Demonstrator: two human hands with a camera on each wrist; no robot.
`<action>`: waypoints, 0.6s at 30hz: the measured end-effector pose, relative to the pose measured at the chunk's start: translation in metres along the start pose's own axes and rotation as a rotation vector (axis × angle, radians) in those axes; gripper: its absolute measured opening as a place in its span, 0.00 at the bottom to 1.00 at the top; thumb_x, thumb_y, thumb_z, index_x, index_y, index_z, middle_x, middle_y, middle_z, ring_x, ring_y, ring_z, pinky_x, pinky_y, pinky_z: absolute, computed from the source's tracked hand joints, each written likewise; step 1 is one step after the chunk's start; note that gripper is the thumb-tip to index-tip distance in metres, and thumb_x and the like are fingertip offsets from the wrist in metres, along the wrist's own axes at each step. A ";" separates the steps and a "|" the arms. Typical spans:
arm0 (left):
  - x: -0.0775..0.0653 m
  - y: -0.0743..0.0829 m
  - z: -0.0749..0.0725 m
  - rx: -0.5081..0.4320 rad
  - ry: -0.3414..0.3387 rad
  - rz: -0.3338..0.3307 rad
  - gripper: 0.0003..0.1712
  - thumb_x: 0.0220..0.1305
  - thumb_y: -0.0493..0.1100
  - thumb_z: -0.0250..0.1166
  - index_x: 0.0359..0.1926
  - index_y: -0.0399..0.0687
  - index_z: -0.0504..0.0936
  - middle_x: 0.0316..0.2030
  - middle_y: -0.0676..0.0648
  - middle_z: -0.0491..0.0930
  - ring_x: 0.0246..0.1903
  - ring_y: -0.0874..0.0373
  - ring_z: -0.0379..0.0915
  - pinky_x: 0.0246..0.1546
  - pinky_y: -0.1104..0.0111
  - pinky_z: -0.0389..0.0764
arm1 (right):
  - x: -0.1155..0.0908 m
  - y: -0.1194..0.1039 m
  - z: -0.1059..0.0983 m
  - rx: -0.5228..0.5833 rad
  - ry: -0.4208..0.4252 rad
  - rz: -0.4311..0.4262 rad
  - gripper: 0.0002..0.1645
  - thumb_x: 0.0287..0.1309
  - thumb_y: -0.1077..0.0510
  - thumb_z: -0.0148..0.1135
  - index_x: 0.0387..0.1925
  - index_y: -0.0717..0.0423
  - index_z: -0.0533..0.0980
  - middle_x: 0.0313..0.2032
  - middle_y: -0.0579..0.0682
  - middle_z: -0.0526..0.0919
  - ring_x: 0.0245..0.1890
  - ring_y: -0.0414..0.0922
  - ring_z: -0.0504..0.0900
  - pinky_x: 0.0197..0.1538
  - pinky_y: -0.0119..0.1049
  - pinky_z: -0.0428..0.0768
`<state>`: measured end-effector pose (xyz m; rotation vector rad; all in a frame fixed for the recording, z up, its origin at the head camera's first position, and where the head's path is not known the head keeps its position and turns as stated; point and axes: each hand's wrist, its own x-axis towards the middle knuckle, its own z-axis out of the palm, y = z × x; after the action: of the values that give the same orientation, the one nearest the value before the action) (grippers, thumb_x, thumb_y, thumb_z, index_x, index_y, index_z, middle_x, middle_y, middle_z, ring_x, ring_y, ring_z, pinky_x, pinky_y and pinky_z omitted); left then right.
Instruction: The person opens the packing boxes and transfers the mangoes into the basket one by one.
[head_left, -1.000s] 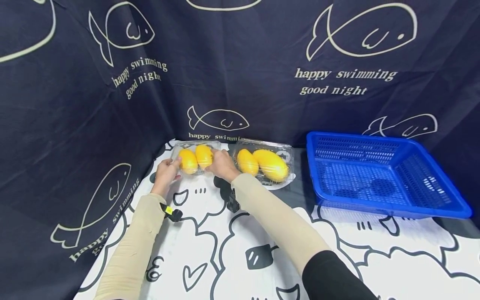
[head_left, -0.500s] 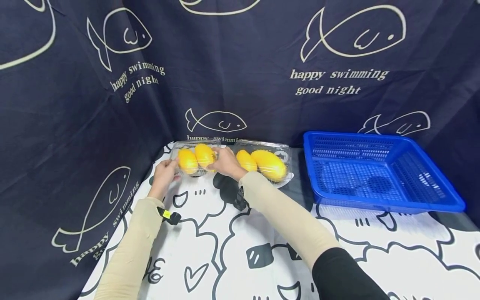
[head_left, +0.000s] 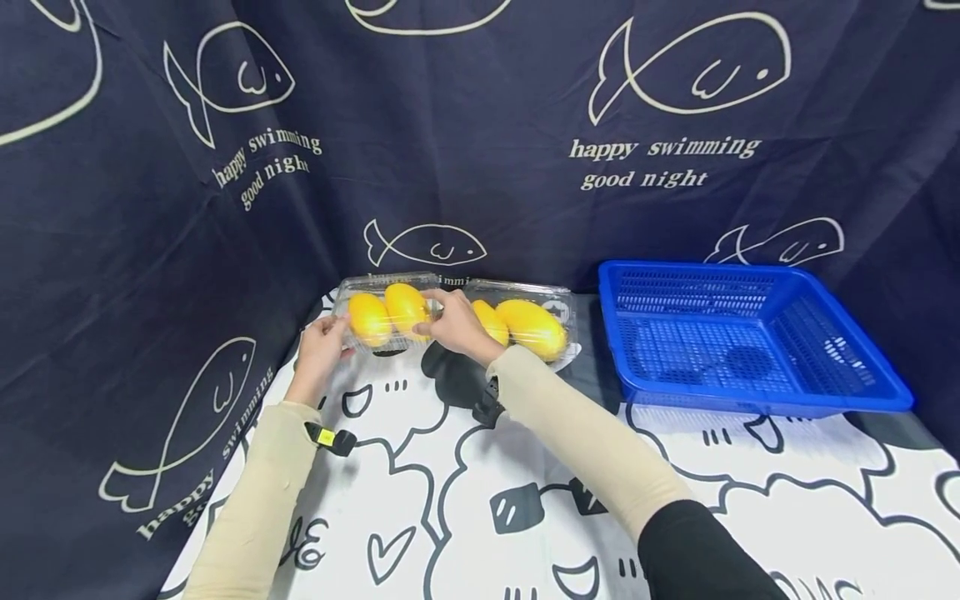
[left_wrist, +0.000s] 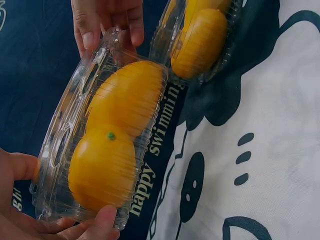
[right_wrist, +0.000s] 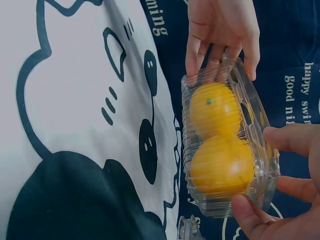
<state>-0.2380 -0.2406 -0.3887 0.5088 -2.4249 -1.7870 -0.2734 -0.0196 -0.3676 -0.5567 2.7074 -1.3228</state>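
Note:
Two yellow mangoes (head_left: 407, 307) lie in a clear plastic clamshell box (left_wrist: 60, 125), its lid closed over them. My left hand (head_left: 318, 354) grips the box's left end; in the left wrist view its thumb and fingers wrap one end. The right hand (head_left: 459, 325) holds the opposite end, and the right wrist view shows its fingers (right_wrist: 290, 137) spread along that end. The box looks lifted and tilted between both hands. Just right of it sits a second clear box (head_left: 572, 321) with two more mangoes (head_left: 534, 327), partly hidden behind the right hand.
A blue plastic basket (head_left: 622, 379) with perforated walls stands on the right of the table. White cloth with black cartoon outlines covers the table (head_left: 420, 517). Dark blue fish-print cloth (head_left: 525, 100) hangs behind and at the left.
Both hands keep their hold on the left mango box, which has risen slightly. The right hand has shifted a little over the second box. The head view has turned slightly right.

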 end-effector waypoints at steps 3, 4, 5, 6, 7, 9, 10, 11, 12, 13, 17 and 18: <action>-0.005 0.000 0.000 0.035 -0.003 0.000 0.37 0.73 0.54 0.49 0.71 0.32 0.57 0.67 0.33 0.65 0.60 0.45 0.68 0.50 0.66 0.84 | -0.007 0.003 -0.002 0.025 -0.005 0.002 0.38 0.54 0.55 0.71 0.66 0.52 0.69 0.51 0.56 0.69 0.41 0.46 0.74 0.34 0.29 0.75; -0.007 0.001 0.001 0.040 -0.003 0.002 0.37 0.73 0.54 0.50 0.71 0.32 0.56 0.67 0.33 0.64 0.61 0.45 0.68 0.48 0.67 0.84 | -0.009 0.004 -0.003 0.031 -0.004 0.001 0.38 0.54 0.55 0.71 0.66 0.52 0.69 0.50 0.56 0.69 0.41 0.46 0.74 0.33 0.29 0.75; -0.009 0.001 0.001 0.044 -0.002 0.006 0.38 0.73 0.55 0.50 0.71 0.33 0.56 0.67 0.33 0.64 0.61 0.44 0.68 0.48 0.68 0.84 | -0.011 0.004 -0.004 0.035 -0.004 0.001 0.38 0.54 0.55 0.71 0.66 0.52 0.69 0.50 0.56 0.69 0.41 0.46 0.75 0.33 0.28 0.75; -0.011 0.001 0.001 0.047 0.000 0.010 0.38 0.73 0.55 0.50 0.72 0.33 0.56 0.67 0.33 0.64 0.61 0.43 0.69 0.47 0.69 0.84 | -0.014 0.005 -0.005 0.040 -0.005 -0.002 0.38 0.54 0.55 0.71 0.66 0.52 0.69 0.49 0.57 0.69 0.41 0.46 0.75 0.33 0.28 0.75; -0.014 0.001 0.001 0.053 0.004 0.017 0.38 0.73 0.55 0.50 0.72 0.33 0.56 0.68 0.33 0.64 0.61 0.43 0.69 0.47 0.69 0.85 | -0.016 0.005 -0.006 0.045 -0.005 -0.004 0.38 0.53 0.56 0.71 0.66 0.53 0.69 0.49 0.57 0.69 0.42 0.47 0.75 0.34 0.28 0.75; -0.018 0.001 0.002 0.067 0.011 0.035 0.38 0.73 0.55 0.50 0.71 0.33 0.56 0.67 0.32 0.65 0.61 0.41 0.70 0.46 0.68 0.85 | -0.022 0.004 -0.008 0.052 -0.003 -0.008 0.39 0.53 0.56 0.72 0.66 0.54 0.69 0.49 0.59 0.69 0.43 0.48 0.76 0.35 0.29 0.75; -0.020 0.002 0.002 0.074 0.013 0.047 0.38 0.73 0.55 0.50 0.71 0.33 0.56 0.67 0.32 0.64 0.62 0.41 0.69 0.46 0.68 0.85 | -0.024 0.003 -0.010 0.055 -0.003 -0.007 0.39 0.52 0.57 0.72 0.66 0.54 0.69 0.49 0.59 0.69 0.43 0.49 0.77 0.36 0.29 0.76; -0.022 0.003 0.002 0.078 0.015 0.057 0.38 0.73 0.55 0.51 0.71 0.33 0.57 0.68 0.31 0.64 0.62 0.41 0.70 0.46 0.67 0.85 | -0.027 0.003 -0.011 0.054 -0.002 -0.006 0.39 0.52 0.57 0.72 0.66 0.54 0.69 0.49 0.59 0.69 0.44 0.50 0.77 0.36 0.30 0.77; -0.025 0.003 0.002 0.084 0.015 0.065 0.38 0.73 0.55 0.51 0.71 0.33 0.57 0.68 0.32 0.64 0.63 0.41 0.69 0.46 0.67 0.85 | -0.029 0.002 -0.012 0.053 0.000 -0.004 0.38 0.52 0.57 0.72 0.65 0.54 0.70 0.49 0.59 0.69 0.45 0.50 0.78 0.37 0.30 0.77; -0.027 0.004 0.003 0.087 0.014 0.074 0.38 0.73 0.55 0.50 0.71 0.32 0.56 0.68 0.31 0.63 0.63 0.41 0.68 0.47 0.67 0.85 | -0.031 0.001 -0.014 0.050 0.003 -0.004 0.38 0.52 0.56 0.73 0.65 0.54 0.70 0.49 0.58 0.69 0.46 0.50 0.79 0.38 0.30 0.78; -0.034 0.007 0.003 0.090 0.001 0.087 0.38 0.73 0.55 0.50 0.71 0.32 0.56 0.69 0.32 0.62 0.64 0.41 0.67 0.47 0.68 0.85 | -0.038 0.001 -0.019 0.045 0.005 0.008 0.38 0.52 0.55 0.73 0.65 0.52 0.70 0.50 0.57 0.69 0.48 0.51 0.80 0.39 0.31 0.79; -0.036 0.007 0.003 0.097 -0.003 0.088 0.38 0.73 0.55 0.50 0.71 0.32 0.56 0.68 0.32 0.63 0.64 0.41 0.68 0.47 0.68 0.85 | -0.039 0.001 -0.020 0.043 0.008 0.009 0.38 0.52 0.55 0.73 0.65 0.52 0.70 0.50 0.56 0.69 0.48 0.51 0.80 0.39 0.32 0.79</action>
<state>-0.2066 -0.2246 -0.3784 0.4011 -2.5038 -1.6441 -0.2415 0.0098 -0.3600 -0.5352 2.6776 -1.3802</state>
